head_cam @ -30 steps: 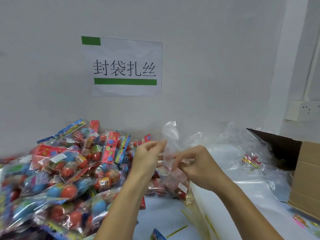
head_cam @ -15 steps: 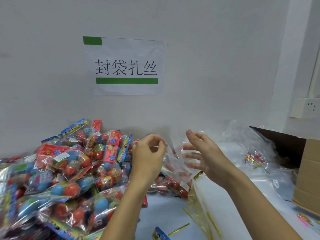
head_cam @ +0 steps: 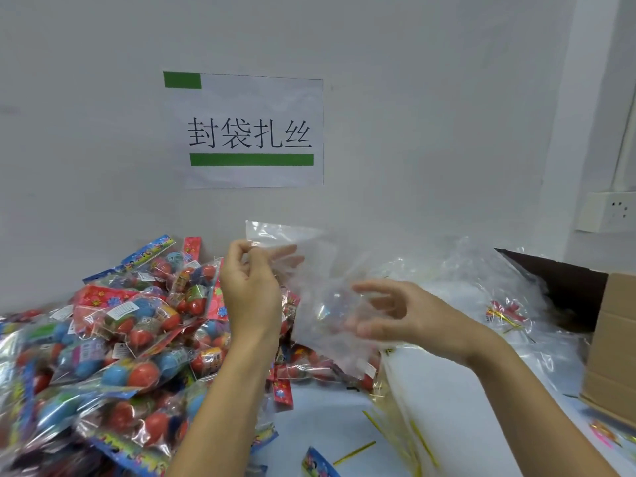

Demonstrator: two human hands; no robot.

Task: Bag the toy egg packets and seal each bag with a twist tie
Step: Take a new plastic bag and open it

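Observation:
My left hand (head_cam: 249,290) pinches the top edge of an empty clear plastic bag (head_cam: 309,266), holding it up above the table. My right hand (head_cam: 402,313) is beside and partly inside the bag's lower part, fingers spread and loosely bent, touching the film. A big heap of toy egg packets (head_cam: 113,332), red and blue eggs under colourful header cards, covers the left of the table. Gold twist ties (head_cam: 354,452) lie loose on the white table near the front.
A stack of clear bags (head_cam: 457,297) lies at the right, with a tied packet (head_cam: 506,313) on it. A cardboard box (head_cam: 609,349) stands at the far right. A paper sign (head_cam: 254,132) hangs on the wall; a socket (head_cam: 609,211) sits at right.
My left hand has lifted the bag's top edge higher. My right hand let go of the pinch it had, opened its fingers and moved down to the right along the bag.

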